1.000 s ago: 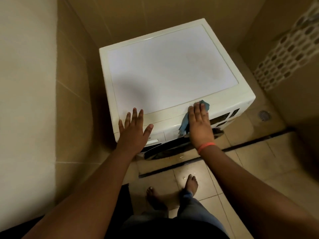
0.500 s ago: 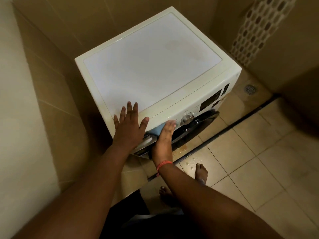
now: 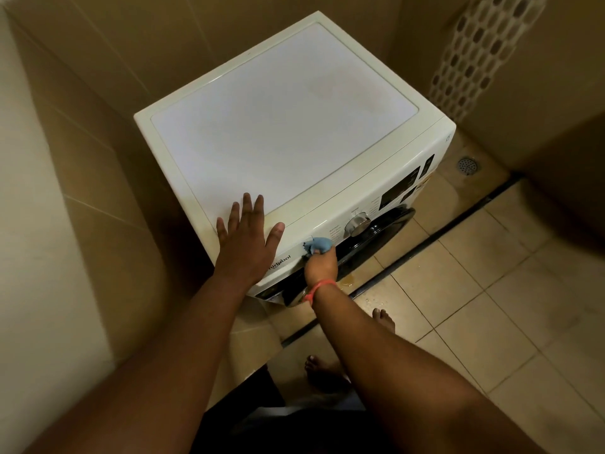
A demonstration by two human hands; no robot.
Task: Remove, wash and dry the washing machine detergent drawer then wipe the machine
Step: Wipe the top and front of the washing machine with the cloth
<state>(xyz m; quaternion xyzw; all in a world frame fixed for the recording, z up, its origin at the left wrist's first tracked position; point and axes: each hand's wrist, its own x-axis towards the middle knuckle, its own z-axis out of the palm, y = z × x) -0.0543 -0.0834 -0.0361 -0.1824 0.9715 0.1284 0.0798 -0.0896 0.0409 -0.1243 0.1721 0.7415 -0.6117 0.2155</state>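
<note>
Since the earlier frame the right hand (image 3: pixel 320 265) has dropped off the top front edge and slid left along the front panel, and it now presses a bunched blue cloth (image 3: pixel 317 246) against the white panel, fingers curled round it, just right of the left hand (image 3: pixel 246 244). That left hand stays flat on the near left corner of the washer (image 3: pixel 288 126), fingers straight and spread wide, holding nothing. A red band (image 3: pixel 319 289) circles the right wrist. Under the cloth sits the drawer (image 3: pixel 296 255), closed in the panel, with brand lettering partly covered by the left hand. Right of the cloth are a silver dial (image 3: pixel 357 225), then a dark display (image 3: pixel 401 188); below them curves the black door (image 3: pixel 376 235). Beyond the hands the washer's top is a pale, smooth sheet with a faint yellowish smear toward its far right. Beige tiled walls close in behind and left of it. Right of the right hand, floor tiles (image 3: pixel 491 290) run out with a dark channel (image 3: pixel 458 224) crossing them, wet spots near it, and a round drain (image 3: pixel 468 164) further off. A white perforated panel (image 3: pixel 471 50) stands at the far right. Bare feet (image 3: pixel 383 319) show below the right arm.
</note>
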